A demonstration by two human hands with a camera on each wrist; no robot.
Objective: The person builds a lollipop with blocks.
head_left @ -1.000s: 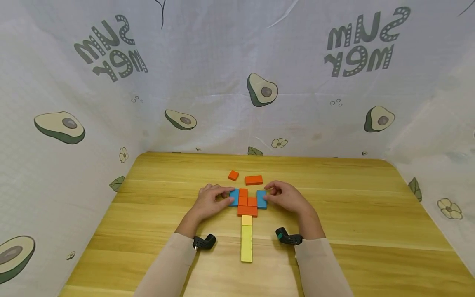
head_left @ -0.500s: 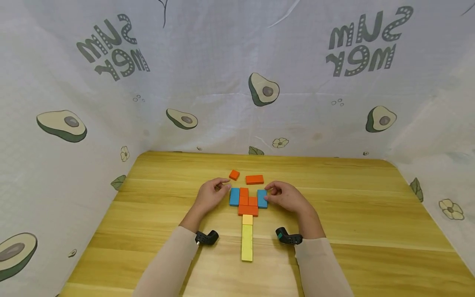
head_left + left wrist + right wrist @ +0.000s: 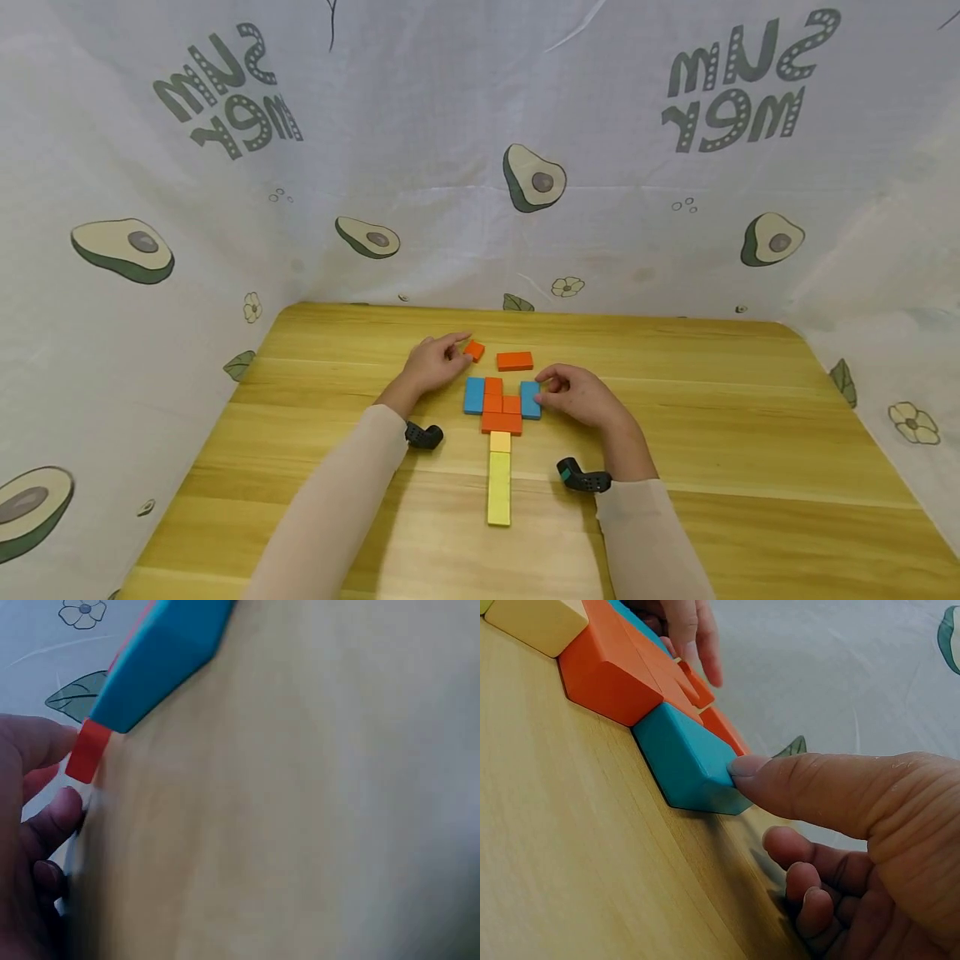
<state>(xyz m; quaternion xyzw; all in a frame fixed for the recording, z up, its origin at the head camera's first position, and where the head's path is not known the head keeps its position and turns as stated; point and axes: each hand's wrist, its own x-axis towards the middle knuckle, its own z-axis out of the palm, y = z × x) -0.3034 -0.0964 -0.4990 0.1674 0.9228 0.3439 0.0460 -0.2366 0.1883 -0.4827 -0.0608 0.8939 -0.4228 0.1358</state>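
My left hand (image 3: 433,365) is at a small loose orange block (image 3: 475,350), thumb and index finger spread on either side of it; whether both touch it is unclear. In the left wrist view, the tip of an orange block (image 3: 88,750) shows past a blue block (image 3: 161,664). My right hand (image 3: 581,396) rests its straight thumb against the right blue block (image 3: 686,761), the other fingers loosely curled below. Between this block and the left blue block (image 3: 474,396) lie several orange blocks (image 3: 501,423). A cream block (image 3: 500,442) and a long yellow block (image 3: 498,490) line up below them.
A loose orange rectangular block (image 3: 514,361) lies behind the arrangement, to the right of the small one. The wooden table (image 3: 712,433) meets a white curtain (image 3: 450,167) printed with avocados at its back edge. Black wrist cameras (image 3: 426,436) sit on both wrists.
My left hand has left the left blue block and moved away from me to the small loose orange block. My right hand has stayed at the right blue block.
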